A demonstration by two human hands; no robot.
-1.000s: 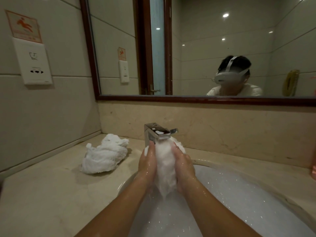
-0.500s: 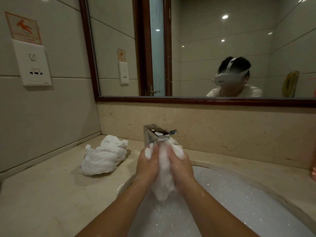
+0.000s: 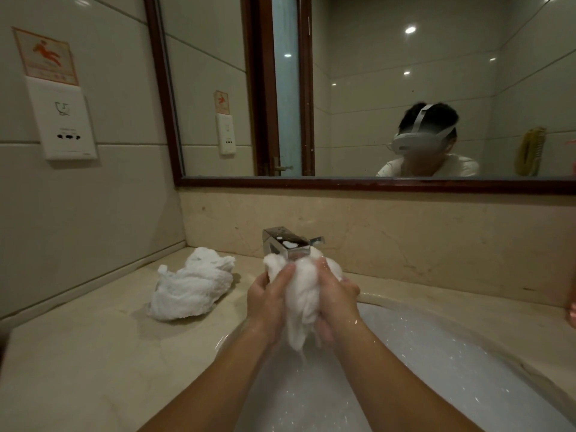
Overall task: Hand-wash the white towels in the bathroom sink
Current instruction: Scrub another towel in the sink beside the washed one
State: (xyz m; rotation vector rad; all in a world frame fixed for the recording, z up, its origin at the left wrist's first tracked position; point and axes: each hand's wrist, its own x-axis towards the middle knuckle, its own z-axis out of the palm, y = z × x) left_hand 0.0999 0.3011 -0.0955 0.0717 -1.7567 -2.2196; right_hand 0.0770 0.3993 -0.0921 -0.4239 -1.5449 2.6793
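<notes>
While left hand (image 3: 268,304), right hand (image 3: 338,302) clutch towel (image 3: 304,285)

the sink (image 3: 383,298) is sitting sunk into the near right part of the worktop (image 3: 78,363), with the tap (image 3: 285,244) standing at its far rim, in front of the backsplash (image 3: 405,235). the left hand (image 3: 268,299) and right hand (image 3: 338,299) are meeting over the basin, just in front of the tap, squeezing a bunched towel (image 3: 304,294) between them; its top is sitting right at the spout and its tail is hanging down over the basin. a second towel (image 3: 190,286) is lying heaped on the worktop left of the tap, towards the far left corner. the mirror (image 3: 374,88) is hanging above the backsplash, and a socket plate (image 3: 64,120) is sitting on the left wall with a sign (image 3: 46,56) just above it.
</notes>
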